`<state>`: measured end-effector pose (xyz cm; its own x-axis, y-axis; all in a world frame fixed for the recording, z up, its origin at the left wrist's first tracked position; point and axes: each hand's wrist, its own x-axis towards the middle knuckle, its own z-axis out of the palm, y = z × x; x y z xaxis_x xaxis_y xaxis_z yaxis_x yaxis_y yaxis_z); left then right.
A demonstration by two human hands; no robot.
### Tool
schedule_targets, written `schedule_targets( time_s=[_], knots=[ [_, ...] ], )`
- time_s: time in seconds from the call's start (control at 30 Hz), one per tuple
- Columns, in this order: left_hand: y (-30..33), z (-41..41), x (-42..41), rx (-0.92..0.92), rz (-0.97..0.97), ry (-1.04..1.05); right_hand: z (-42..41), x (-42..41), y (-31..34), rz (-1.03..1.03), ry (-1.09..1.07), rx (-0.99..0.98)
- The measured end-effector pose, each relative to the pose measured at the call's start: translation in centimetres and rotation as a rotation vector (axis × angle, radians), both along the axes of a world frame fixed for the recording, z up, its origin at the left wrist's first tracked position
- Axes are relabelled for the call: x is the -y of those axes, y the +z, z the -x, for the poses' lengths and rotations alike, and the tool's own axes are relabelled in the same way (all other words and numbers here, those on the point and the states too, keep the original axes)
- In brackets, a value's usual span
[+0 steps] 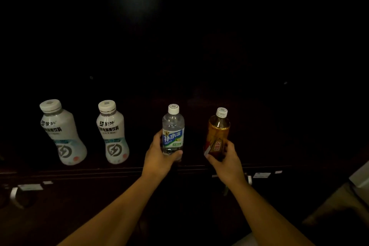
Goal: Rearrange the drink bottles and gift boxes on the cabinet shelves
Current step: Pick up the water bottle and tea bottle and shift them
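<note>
The scene is very dark. A clear water bottle [173, 126] with a blue and green label and a white cap stands upright at the shelf's front; my left hand [159, 156] is wrapped around its lower half. To its right, my right hand [225, 160] grips the base of an amber tea bottle [218, 128] with a red label and white cap. Two white drink bottles stand further left on the same shelf, one at the far left [61, 132] and one nearer the middle [112, 132]. No gift boxes show.
The dark shelf front edge [99, 171] runs across below the bottles. Below it are small white labels [30, 186] and a pale handle [15, 195] at the left, more labels [261, 175] at the right. A pale object [359, 175] sits at the far right edge.
</note>
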<state>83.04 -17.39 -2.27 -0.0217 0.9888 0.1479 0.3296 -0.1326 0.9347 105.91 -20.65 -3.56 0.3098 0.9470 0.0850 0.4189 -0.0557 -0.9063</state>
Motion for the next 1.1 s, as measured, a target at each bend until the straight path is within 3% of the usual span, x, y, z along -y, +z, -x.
schedule_targets(
  time_s=[0.37,1.1],
  knots=[
    [-0.2,-2.0,0.0,0.001,-0.022,-0.031,0.5,-0.2,-0.8,-0.039,-0.064,0.067],
    [0.1,-5.5,1.4,-0.024,-0.064,-0.025,-0.2,0.2,-0.8,-0.038,0.004,0.049]
  ],
)
